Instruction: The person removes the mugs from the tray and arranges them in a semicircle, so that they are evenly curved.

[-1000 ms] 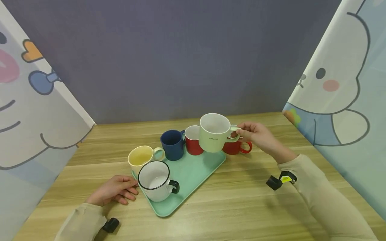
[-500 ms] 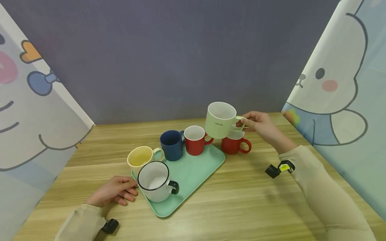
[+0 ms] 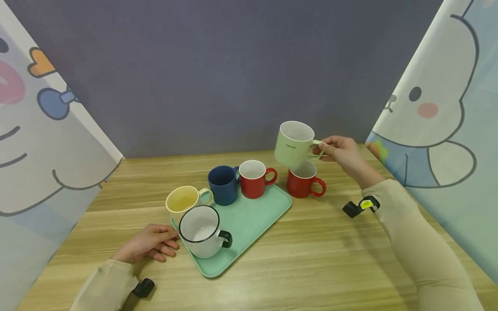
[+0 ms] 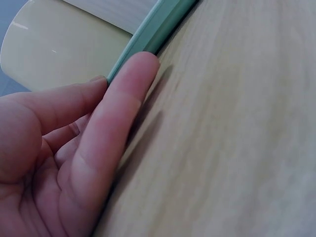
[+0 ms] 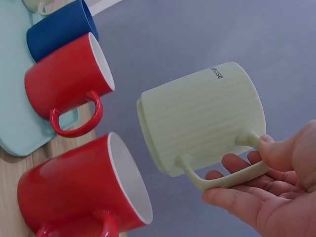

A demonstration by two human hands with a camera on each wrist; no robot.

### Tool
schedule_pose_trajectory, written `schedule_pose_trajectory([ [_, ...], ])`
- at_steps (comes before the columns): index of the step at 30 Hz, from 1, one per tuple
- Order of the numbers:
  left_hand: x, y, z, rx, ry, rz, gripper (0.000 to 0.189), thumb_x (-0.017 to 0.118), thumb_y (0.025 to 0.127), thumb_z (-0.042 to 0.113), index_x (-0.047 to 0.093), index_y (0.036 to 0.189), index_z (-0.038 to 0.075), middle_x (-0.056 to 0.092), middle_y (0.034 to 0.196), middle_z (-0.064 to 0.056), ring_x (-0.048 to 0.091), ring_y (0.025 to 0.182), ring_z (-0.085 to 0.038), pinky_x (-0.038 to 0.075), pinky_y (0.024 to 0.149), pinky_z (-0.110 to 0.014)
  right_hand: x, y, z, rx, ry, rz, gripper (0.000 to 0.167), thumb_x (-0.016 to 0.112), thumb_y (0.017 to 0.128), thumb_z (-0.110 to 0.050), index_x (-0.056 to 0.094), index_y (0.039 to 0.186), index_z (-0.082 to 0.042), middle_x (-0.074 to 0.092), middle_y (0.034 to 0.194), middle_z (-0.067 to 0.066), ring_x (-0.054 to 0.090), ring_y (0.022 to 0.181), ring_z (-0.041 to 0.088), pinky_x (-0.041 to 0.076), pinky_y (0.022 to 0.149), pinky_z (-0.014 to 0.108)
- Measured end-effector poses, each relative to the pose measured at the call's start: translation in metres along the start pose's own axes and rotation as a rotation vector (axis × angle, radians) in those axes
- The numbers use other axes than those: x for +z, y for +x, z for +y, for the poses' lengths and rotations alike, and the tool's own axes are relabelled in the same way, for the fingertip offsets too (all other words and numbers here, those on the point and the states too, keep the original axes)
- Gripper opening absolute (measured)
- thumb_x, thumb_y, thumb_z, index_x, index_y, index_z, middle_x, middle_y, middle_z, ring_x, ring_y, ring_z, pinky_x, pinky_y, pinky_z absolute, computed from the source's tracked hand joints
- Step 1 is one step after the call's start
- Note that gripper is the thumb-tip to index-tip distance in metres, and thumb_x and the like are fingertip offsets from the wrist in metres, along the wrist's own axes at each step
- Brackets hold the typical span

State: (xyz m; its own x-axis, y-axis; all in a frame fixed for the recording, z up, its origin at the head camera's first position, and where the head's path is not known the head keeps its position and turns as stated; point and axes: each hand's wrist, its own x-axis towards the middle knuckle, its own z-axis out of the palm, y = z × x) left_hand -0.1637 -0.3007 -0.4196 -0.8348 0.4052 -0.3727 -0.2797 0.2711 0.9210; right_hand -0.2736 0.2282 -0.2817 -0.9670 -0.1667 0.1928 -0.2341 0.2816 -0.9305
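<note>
My right hand (image 3: 340, 153) grips a pale green mug (image 5: 202, 118) by its handle and holds it raised over the back right of the table. Below, a red mug (image 3: 298, 185) stands on the wood, its rim partly overlapped by the green one in the head view. At the lower left, my left hand (image 3: 149, 244) pinches the rim of a mint green tray (image 4: 163, 24) between thumb and a finger. On the tray, a white mug with a black rim (image 3: 202, 244) stands nearest that hand, with a yellow mug (image 3: 180, 203) behind it.
A blue mug (image 3: 223, 190) and another red mug (image 3: 253, 183) stand side by side along the tray's back edge. The grey wall panel (image 3: 233, 77) rises behind the wooden table (image 3: 311, 259), and cartoon-printed panels (image 3: 435, 108) flank it.
My right hand has carried the pale green mug up, back and to the right, uncovering more of both red mugs. The left hand stays at the tray's rim.
</note>
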Motion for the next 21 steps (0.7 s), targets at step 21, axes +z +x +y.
schedule_pose_trajectory([
  [21,-0.001,-0.002,0.001,-0.001,-0.015,-0.012,0.027,0.053,0.105,0.022,0.064,0.109,-0.002,0.072,0.088,-0.004,0.072,0.073,-0.013,0.059,0.059,-0.026,-0.011,0.008,0.022,0.044,0.06,0.139,0.032,0.051,0.105,-0.01,0.05,0.116,0.02,0.067,0.08,-0.013,0.065,0.081,0.001,0.056,0.074,0.017],
])
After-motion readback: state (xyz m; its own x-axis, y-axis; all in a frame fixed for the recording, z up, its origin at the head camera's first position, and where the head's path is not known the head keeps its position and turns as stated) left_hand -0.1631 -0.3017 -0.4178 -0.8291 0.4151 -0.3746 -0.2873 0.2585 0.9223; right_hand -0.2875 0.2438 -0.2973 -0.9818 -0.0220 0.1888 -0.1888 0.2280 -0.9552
